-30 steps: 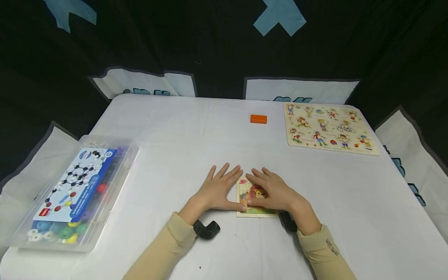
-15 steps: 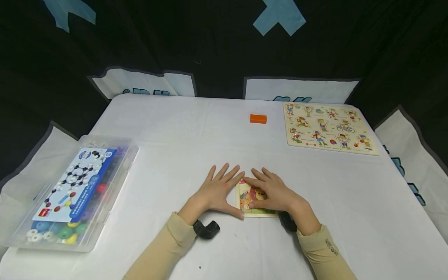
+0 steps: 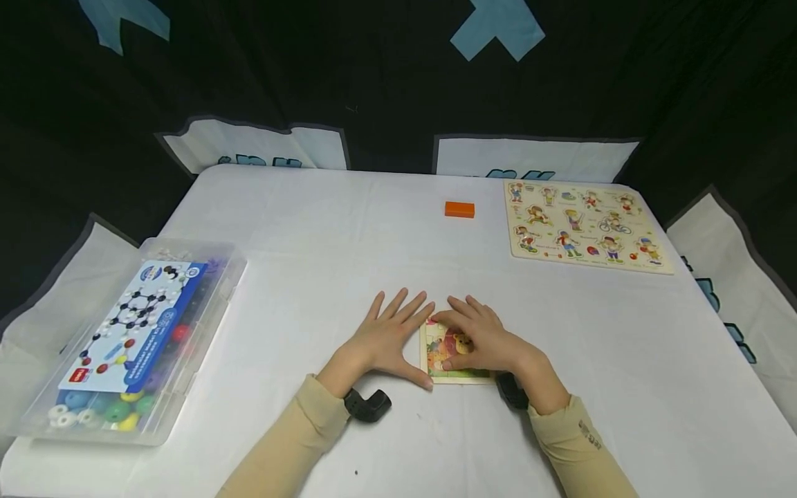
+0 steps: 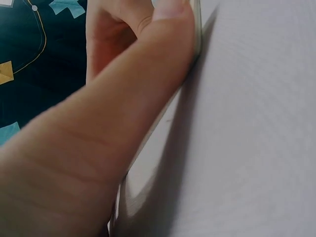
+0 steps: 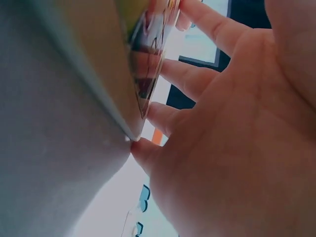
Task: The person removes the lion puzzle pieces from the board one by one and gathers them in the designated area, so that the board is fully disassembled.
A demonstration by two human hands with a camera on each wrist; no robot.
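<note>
A small wooden jigsaw puzzle (image 3: 439,377) with a bear picture lies flat in front of the person, partly covered by the right hand. Its pale edge also shows in the right wrist view. The left hand (image 3: 389,342) lies to its left with fingers spread, the index fingertip at the upper left corner and the thumb near the lower left corner. Over the puzzle arches the right hand (image 3: 488,339), resting its fingertips on the picture, thumb low and index finger near the top left. In the right wrist view, the fingers (image 5: 190,79) touch the puzzle's face and edge.
A clear plastic box (image 3: 212,332) of coloured beads and model parts, with a blue-white booklet (image 3: 133,325) on it, stands at the left. An orange block (image 3: 459,209) lies toward the back. At the back right is a larger wooden picture board (image 3: 585,225).
The left thumb has slid off the puzzle's lower left part toward the person. The right index finger has shifted slightly left to the top left corner. The puzzle stays in place.
</note>
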